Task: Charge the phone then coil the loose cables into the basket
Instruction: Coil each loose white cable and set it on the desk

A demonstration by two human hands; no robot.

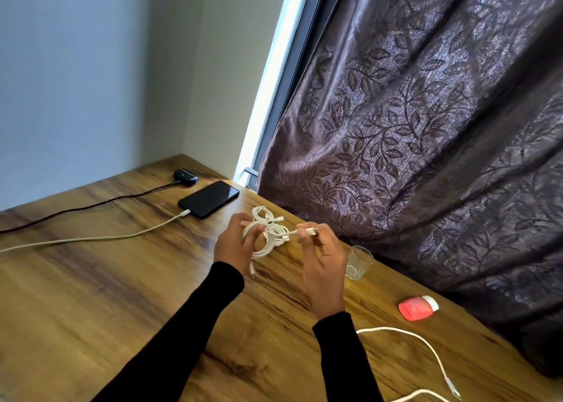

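Note:
A black phone (208,199) lies face up on the wooden table (106,279) with a white charging cable (91,239) plugged into its near end. My left hand (236,244) grips a bundle of coiled white cables (269,234) above the table. My right hand (323,261) pinches the white plug at the free end of that cable between thumb and fingers. Another loose white cable (426,348) lies on the table at the lower right. No basket is in view.
A black earbud case (185,177) with a black cable (91,208) sits at the back near the wall. A small clear glass (358,263) stands beside my right hand. A red and white bottle (417,307) lies near the dark patterned curtain (426,127).

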